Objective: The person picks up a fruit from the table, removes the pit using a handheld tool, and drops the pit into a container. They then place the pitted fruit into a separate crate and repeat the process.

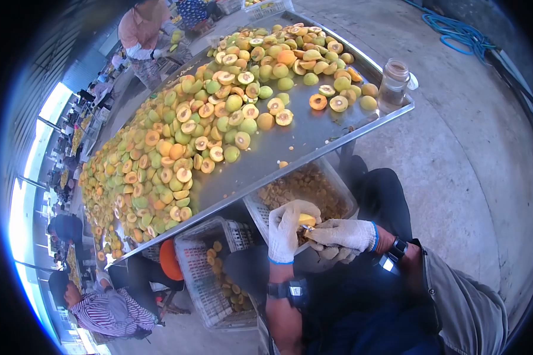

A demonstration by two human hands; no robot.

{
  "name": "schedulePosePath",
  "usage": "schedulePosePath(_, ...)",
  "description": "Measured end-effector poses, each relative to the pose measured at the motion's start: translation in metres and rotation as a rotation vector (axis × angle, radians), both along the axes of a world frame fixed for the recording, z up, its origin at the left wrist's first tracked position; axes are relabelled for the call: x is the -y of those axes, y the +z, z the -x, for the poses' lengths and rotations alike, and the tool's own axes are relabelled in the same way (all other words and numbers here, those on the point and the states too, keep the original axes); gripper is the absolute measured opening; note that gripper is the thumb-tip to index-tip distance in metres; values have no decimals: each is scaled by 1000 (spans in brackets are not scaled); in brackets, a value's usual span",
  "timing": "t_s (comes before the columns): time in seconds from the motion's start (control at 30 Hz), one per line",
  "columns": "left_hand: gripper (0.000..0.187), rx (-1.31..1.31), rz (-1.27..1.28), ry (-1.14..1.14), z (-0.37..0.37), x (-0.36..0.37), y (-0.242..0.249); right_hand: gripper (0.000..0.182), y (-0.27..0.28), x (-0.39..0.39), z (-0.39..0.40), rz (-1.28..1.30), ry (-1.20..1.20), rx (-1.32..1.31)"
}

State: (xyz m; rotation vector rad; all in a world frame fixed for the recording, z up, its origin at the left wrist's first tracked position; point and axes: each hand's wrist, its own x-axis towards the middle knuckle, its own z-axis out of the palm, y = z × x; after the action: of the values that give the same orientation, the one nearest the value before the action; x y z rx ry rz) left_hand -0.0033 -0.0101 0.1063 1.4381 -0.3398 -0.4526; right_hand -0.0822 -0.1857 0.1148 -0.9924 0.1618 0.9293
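My left hand (285, 234), in a white knit glove, is closed around a yellow peach half (307, 219). My right hand (342, 236), gloved too, grips a small metal pitting tool (307, 228) whose tip meets the fruit; its handle is mostly hidden by the fingers. Both hands are close together above a white crate (352, 207) of brownish pits and scraps (305, 188). Beyond them, a big heap of green and orange peach halves (219, 112) covers much of a metal table (266, 160). Many halves show their pits.
A clear jar (394, 83) stands at the table's right corner. Left of my legs, another crate (189, 254) holds peach halves. A person in a striped top (115, 313) sits at lower left; another person (145, 35) stands across the table. A blue hose (456, 29) lies on the floor.
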Motion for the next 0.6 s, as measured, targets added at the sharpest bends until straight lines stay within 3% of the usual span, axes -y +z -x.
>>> schedulePosePath(0.07,54,15,169,-46,3,0,-5,41,-6,2,0,-111,9,-91)
schedulePosePath(0.2,54,34,176,-115,0,-3,-19,43,-13,0,2,-86,10,-94)
schedulePosePath(0.27,54,-94,-12,43,3,0,-19,49,-16,-2,1,102,7,17)
schedulePosePath(0.3,54,-96,-13,41,4,3,-19,49,-18,-4,0,101,5,15)
schedulePosePath(0.37,55,-238,-67,213,4,11,-18,58,-21,-8,-3,348,-24,189)
schedulePosePath(0.47,54,-194,-135,264,2,18,-21,63,-21,-9,-8,558,17,291)
schedulePosePath(0.6,54,-229,-168,305,0,24,-32,60,-16,-10,-6,649,-19,348)
